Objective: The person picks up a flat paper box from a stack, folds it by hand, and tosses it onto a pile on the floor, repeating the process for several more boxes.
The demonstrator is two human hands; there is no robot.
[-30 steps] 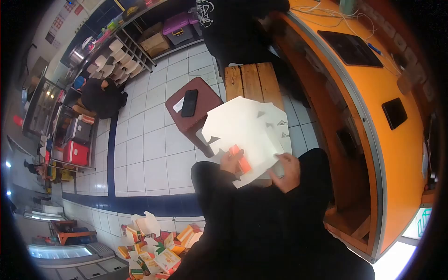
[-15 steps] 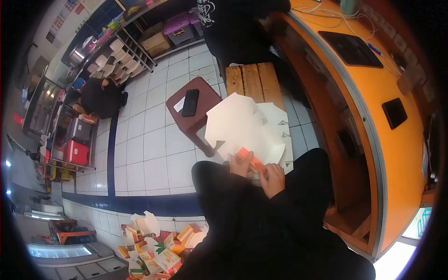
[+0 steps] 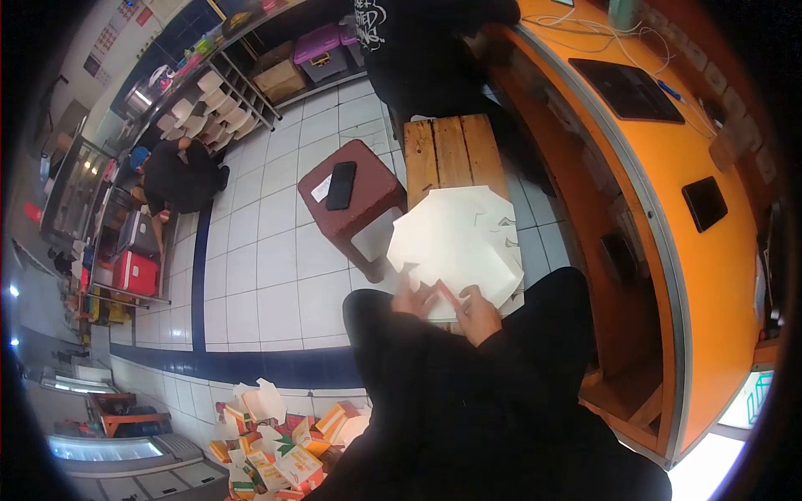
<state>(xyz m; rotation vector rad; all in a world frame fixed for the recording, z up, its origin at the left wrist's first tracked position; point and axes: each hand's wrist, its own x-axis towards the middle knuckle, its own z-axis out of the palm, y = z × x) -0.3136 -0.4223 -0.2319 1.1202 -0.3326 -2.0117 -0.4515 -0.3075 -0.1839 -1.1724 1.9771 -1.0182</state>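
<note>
A flat white carton blank point(image 3: 455, 238) with many-sided edges lies before my knees, on the near end of a wooden bench point(image 3: 455, 150). Notches and cut slits show along its sides, and the edge of another sheet peeks out beneath. A narrow red-orange flap point(image 3: 449, 293) stands up at its near edge, between my hands. My left hand point(image 3: 409, 299), blurred, grips the blank's near-left edge beside this flap. On the flap's other side, my right hand point(image 3: 479, 316) pinches it with thumb and bent fingers.
A brown stool point(image 3: 368, 188) bearing a black phone point(image 3: 341, 185) stands left of the bench. Folded cartons point(image 3: 280, 442) are heaped on the floor at lower left. An orange counter point(image 3: 718, 309) runs along the right. One person point(image 3: 180, 175) crouches at left; another point(image 3: 426, 58) is beyond the bench.
The blank's raised white panels have come down and it now lies flatter. My left hand has shifted slightly left and my right hand slightly left too. The crouching person's arm has moved lower.
</note>
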